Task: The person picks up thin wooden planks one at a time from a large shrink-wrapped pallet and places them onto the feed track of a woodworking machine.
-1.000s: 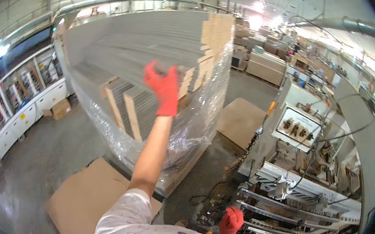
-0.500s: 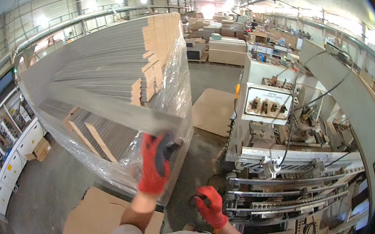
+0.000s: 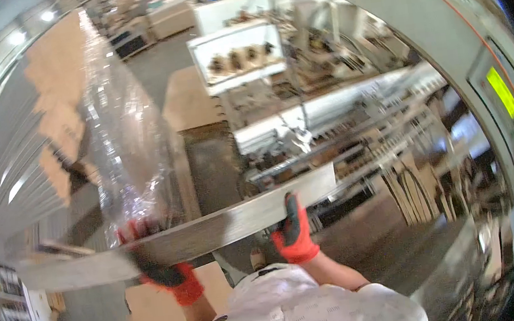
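Observation:
A long, narrow grey board lies across both of my hands, its right end a little higher and reaching over the front of the machine. My left hand, in a red glove with a dark palm, grips it left of its middle, fingers curled over the far edge. Toward the right end, my right hand in a matching glove holds the near edge, thumb up against the face; its other fingers are hidden under the board. Beyond the left hand stands a tall stack of similar grey boards, partly wrapped in clear plastic film.
A machine with metal rails fills the right side, with a white panel behind. A grey arched frame with a lit yellow-green display rises at far right. Flat cardboard lies on the floor near my feet.
My view has swung right toward the machine. The board has come off the stack side and now spans in front of me. My right hand, earlier away from it, has taken hold.

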`<move>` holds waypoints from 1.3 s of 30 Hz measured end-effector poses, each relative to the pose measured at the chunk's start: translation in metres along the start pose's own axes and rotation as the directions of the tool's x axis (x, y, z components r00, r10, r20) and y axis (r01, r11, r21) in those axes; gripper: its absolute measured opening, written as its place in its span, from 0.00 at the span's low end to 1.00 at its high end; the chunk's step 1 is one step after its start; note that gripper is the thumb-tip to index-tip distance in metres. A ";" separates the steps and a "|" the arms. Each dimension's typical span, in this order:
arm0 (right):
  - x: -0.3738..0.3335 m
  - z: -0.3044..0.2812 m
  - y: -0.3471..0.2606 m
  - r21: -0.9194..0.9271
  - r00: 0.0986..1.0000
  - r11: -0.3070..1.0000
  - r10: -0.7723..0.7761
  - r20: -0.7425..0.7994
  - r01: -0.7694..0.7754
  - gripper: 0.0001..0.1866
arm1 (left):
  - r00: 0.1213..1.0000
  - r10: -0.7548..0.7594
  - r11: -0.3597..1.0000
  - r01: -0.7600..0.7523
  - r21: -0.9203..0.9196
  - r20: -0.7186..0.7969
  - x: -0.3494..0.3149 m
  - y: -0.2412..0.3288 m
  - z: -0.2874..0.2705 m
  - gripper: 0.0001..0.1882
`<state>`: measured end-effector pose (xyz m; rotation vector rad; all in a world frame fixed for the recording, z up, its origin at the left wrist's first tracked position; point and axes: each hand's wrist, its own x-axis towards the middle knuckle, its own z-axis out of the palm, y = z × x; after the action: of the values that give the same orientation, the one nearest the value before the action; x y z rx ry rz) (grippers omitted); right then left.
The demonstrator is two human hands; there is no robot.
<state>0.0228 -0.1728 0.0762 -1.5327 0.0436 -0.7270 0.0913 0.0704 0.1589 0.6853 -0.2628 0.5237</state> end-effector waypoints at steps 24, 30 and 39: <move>0.169 -0.114 0.267 -0.429 0.669 0.642 0.180 -0.721 -0.635 0.15 | 0.857 -0.513 0.608 0.406 0.682 -0.053 0.041 -0.211 -0.314 0.18; 0.174 -0.149 0.278 -0.738 0.839 0.416 0.137 -0.526 -0.531 0.15 | 0.901 -0.416 0.374 0.045 0.926 0.124 0.036 -0.223 -0.290 0.21; 0.164 -0.168 0.286 -0.770 0.894 0.481 0.073 -0.442 -0.420 0.13 | 0.809 -0.584 0.705 0.541 0.458 -0.057 0.036 -0.244 -0.324 0.23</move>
<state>0.1891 -0.4307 -0.1299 -2.2459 1.0499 -0.7679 0.2728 0.1386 -0.1989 1.2029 0.0033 -0.0575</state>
